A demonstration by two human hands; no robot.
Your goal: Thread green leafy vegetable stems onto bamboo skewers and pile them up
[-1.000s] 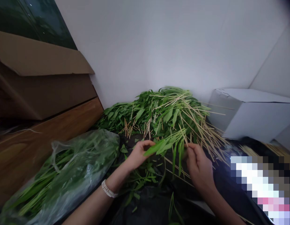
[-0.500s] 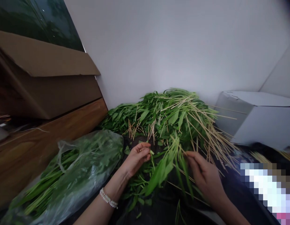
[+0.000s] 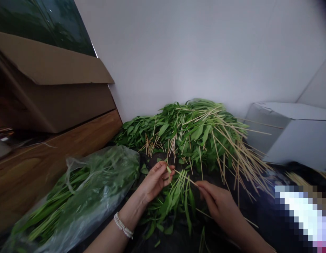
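My right hand point(image 3: 219, 203) is closed on one end of a thin wooden skewer point(image 3: 193, 182). Several leafy green stems point(image 3: 175, 196) hang from the skewer, their leaves pointing down. The skewer's other end reaches the fingers of my left hand point(image 3: 156, 179), which pinches a short pale-green stem point(image 3: 168, 169). Whether the skewer goes through that stem, I cannot tell. Below my hands, loose leafy greens point(image 3: 152, 225) lie on a black sheet. A beaded bracelet point(image 3: 122, 226) is on my left wrist.
A heap of leafy greens point(image 3: 165, 124) with many skewers point(image 3: 239, 154) rests against the wall. On the left lies a clear plastic bag point(image 3: 105, 189) of greens, with a cardboard box point(image 3: 70, 102) on a wooden surface behind it. A white box point(image 3: 302, 140) stands right.
My right hand has moved left and slightly down, bringing the skewer with its greens up to my left hand. The left hand has turned a little and still pinches the stem.
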